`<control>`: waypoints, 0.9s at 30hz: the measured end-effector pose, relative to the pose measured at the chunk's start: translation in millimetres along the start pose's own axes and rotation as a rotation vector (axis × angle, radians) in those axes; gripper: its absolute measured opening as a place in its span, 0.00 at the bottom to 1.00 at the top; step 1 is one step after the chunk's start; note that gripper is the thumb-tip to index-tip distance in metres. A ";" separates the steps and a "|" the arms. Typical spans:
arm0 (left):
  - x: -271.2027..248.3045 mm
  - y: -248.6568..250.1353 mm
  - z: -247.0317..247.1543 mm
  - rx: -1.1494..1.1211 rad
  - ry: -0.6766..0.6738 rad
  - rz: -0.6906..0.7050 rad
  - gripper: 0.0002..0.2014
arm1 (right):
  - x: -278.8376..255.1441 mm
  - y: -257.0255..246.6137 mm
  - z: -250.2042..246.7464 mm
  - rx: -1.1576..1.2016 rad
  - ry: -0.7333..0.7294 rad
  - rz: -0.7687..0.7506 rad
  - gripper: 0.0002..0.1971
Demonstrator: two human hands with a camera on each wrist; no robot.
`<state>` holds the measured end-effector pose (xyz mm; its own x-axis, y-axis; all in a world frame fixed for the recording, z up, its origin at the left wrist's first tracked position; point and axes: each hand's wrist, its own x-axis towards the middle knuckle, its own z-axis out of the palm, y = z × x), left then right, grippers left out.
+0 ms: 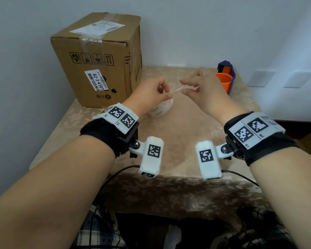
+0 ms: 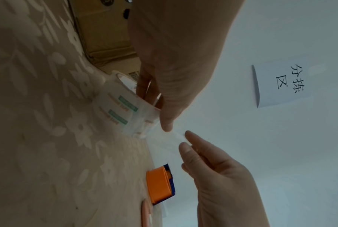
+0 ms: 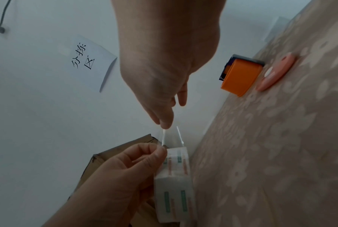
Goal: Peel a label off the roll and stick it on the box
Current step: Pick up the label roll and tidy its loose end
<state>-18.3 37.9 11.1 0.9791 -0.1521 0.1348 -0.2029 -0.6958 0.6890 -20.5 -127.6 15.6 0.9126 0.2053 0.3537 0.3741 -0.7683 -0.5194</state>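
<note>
A brown cardboard box [image 1: 97, 58] stands at the table's back left, with printed labels on its top and front. Just right of it is the white label roll [image 1: 162, 109], printed green and orange, below my left hand [image 1: 166, 95]. In the left wrist view my left fingers reach into the roll [image 2: 121, 107] while the thumb presses its free end. My right hand [image 1: 182, 86] pinches the other end of a thin clear label [image 1: 176, 89], which is stretched between both hands. The right wrist view shows the label [image 3: 171, 136] lifted off the roll [image 3: 175, 184].
An orange and purple holder [image 1: 224, 81] stands at the table's back right, with a flat pink object [image 3: 274, 73] beside it. A paper sign [image 2: 282, 83] hangs on the white wall. The patterned tablecloth [image 1: 178, 141] lies bare below my wrists.
</note>
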 end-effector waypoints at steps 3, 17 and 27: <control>0.9 0.5 -3.0 0.040 -0.002 0.009 0.06 | -0.2 -1.1 1.0 -0.024 0.002 0.021 0.16; -0.1 -3.7 -4.2 0.071 -0.049 0.123 0.13 | 2.1 -7.4 -10.1 -0.053 0.010 0.069 0.09; -0.2 -4.9 -1.2 -0.021 -0.083 0.127 0.03 | 1.3 -0.9 -9.9 0.136 -0.107 0.136 0.12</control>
<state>-17.6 42.1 8.5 0.9411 -0.2963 0.1627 -0.3239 -0.6528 0.6847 -21.3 -132.7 24.3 0.9657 0.1746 0.1922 0.2589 -0.7059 -0.6594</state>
